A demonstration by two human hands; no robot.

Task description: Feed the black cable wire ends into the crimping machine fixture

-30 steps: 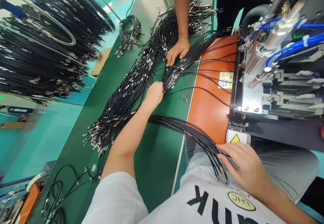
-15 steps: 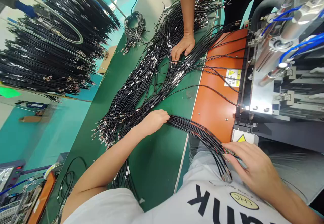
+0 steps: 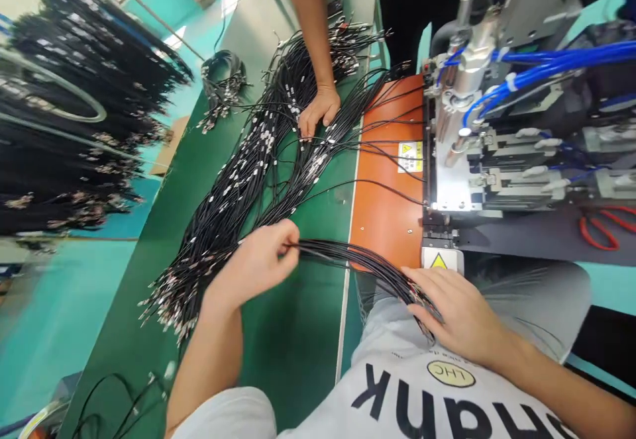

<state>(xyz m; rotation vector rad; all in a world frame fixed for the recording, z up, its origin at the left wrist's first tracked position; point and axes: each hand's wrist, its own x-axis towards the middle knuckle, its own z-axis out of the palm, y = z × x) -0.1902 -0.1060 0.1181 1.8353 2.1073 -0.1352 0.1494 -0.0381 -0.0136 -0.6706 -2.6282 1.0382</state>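
A bundle of thin black cables (image 3: 342, 252) stretches from the green tabletop to my lap. My left hand (image 3: 265, 257) is closed around its left part, thumb and fingers curled together. At the other end, my right hand (image 3: 452, 310) grips the bundle near its stripped, reddish wire ends, close to my white shirt. Just beyond my left hand lies a large pile of black cables (image 3: 223, 200) with white tags and metal-tipped ends. Another person's hand (image 3: 320, 111) presses on cables farther up the table.
An orange plate (image 3: 387, 214) fronts a machine with metal cylinders (image 3: 464, 88) and blue hoses; several cables run into it. Red-handled scissors (image 3: 603, 227) lie at right. A coiled cable bundle (image 3: 223, 85) sits at the back, and hanging cables (image 3: 84, 108) fill the left.
My left hand has turned, showing its thumb side, still on the bundle. The right hand still holds the wire ends. My view has shifted to the right; the other person's hand stays in place.
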